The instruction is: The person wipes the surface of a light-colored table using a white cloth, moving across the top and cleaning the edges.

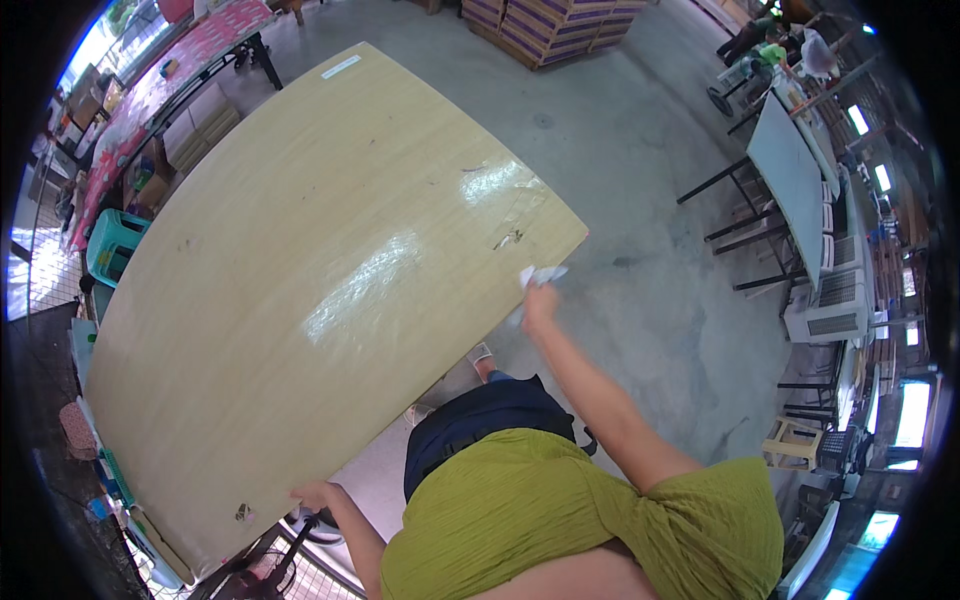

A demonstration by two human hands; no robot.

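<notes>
A large pale wood-grain table (pixel 260 230) spreads out before me, shiny in places, with scuffs and a worn patch near its right corner. My right hand (pixel 540 303) is closed round a crumpled white cloth (pixel 545 274), just off the table's near right edge. Part of the cloth hangs below the hand. Whether it is fabric or paper I cannot tell. My left hand (pixel 318 494) grips the table's near edge at the lower left, its fingertips on the rim and the thumb not clearly visible. A white label (pixel 341 67) is stuck near the far corner.
A dark fan (pixel 268 582) stands below my left hand. Teal plastic stools (pixel 117 245) are at the left, beside a table with a pink patterned cover (pixel 205 40). Stacked cartons (pixel 555 28) stand beyond. At right are a light-topped table (pixel 790 175) and a beige stool (pixel 793 443).
</notes>
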